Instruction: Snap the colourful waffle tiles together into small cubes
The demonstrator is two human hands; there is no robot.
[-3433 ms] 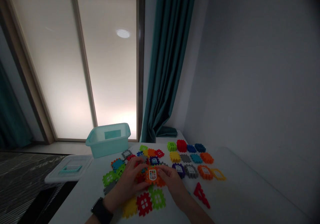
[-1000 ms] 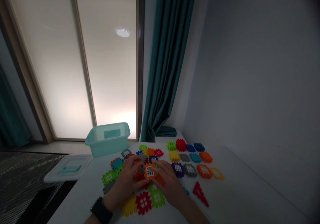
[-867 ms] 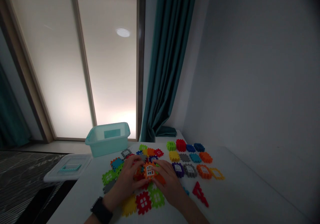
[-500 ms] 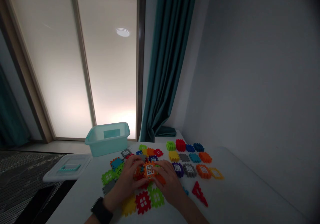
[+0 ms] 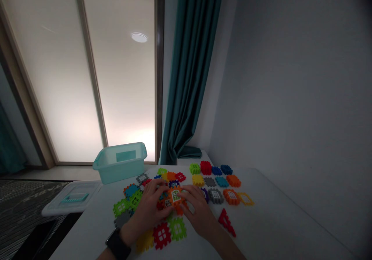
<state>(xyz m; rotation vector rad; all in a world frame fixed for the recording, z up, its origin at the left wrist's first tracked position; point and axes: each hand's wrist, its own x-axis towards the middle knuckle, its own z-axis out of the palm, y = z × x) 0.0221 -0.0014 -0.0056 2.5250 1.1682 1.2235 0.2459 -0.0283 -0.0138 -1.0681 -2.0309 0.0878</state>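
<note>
My right hand (image 5: pixel 199 211) grips an orange window piece (image 5: pixel 176 195) between thumb and fingers, above the loose pieces. On the left of that piece, my left hand (image 5: pixel 151 204) has its fingers bent over more orange pieces (image 5: pixel 167 203); what its fingertips hold is partly hidden. Just nearer than the hands lie a red window piece (image 5: pixel 162 235), a green window piece (image 5: pixel 178 229) and a yellow piece (image 5: pixel 145 241). Green pieces (image 5: pixel 121 207) and a blue piece with an orange edge (image 5: pixel 131 190) lie left of my left hand.
Stacks sorted by colour, among them red (image 5: pixel 206 167) and orange (image 5: pixel 231 197), stand at the right on the white table (image 5: pixel 273 221). A red triangle (image 5: pixel 227 222) lies nearer. At the back left are a teal bin (image 5: pixel 122 165) and its lid (image 5: pixel 71 198).
The view has shifted slightly, so the table items appear further left. The orange window piece is turned a little and raised between my hands, with another orange window piece now showing beside it.
</note>
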